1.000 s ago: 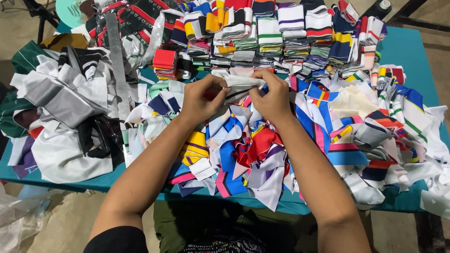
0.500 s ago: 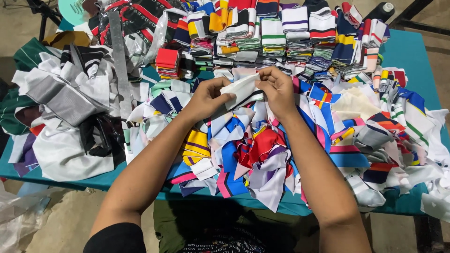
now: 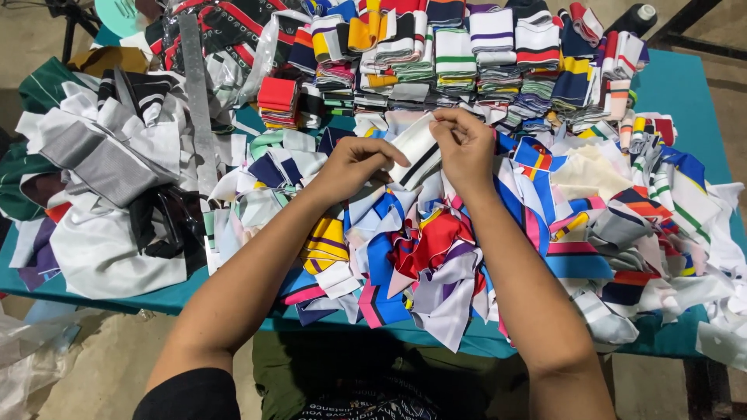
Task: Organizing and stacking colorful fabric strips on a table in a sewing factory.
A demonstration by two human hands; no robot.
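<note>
A teal surface [image 3: 669, 93] is buried under knit fabric scraps. Nearest lies a loose heap of bright offcuts [image 3: 420, 257]. Above it the left hand [image 3: 354, 165] and right hand [image 3: 465, 148] both pinch a white strip with dark stripes [image 3: 416, 152], fingers closed on its edges. It looks light, soft and floppy, best taken at the ends. Beyond stand folded stacks [image 3: 459, 54]. Half a second earlier the strip was held slightly higher and more bunched.
</note>
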